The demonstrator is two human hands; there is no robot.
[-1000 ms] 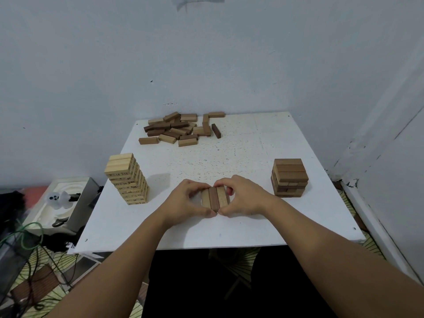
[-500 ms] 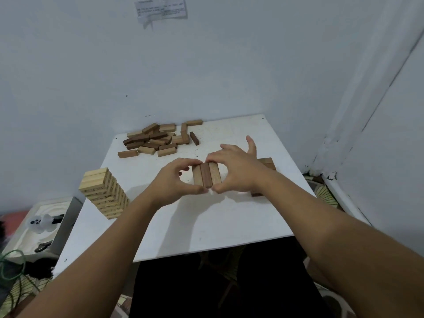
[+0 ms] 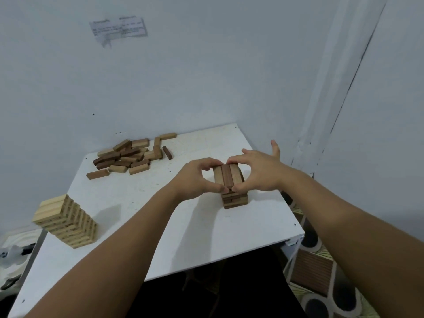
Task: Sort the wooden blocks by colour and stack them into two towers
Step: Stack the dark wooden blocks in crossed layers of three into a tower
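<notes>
Three brown blocks [image 3: 226, 177] lie side by side as one row, pinched between my left hand [image 3: 195, 180] and my right hand [image 3: 257, 173]. The row sits right on top of the dark brown tower [image 3: 235, 199] at the table's right side; I cannot tell whether it rests on it. A taller tower of light blocks [image 3: 66, 222] stands near the left front of the white table [image 3: 160, 216]. A loose pile of mixed brown and light blocks [image 3: 130, 157] lies at the back.
The wall rises straight behind the table, with a paper note [image 3: 118, 29] stuck on it. The table's right edge [image 3: 296, 216] is close to the brown tower. White items [image 3: 13, 251] sit on the floor at the left, patterned flooring [image 3: 321, 271] at the right.
Both hands lifted the row of three brown blocks off the table's middle and carried it right, onto the top of the brown tower. The view turned right.
</notes>
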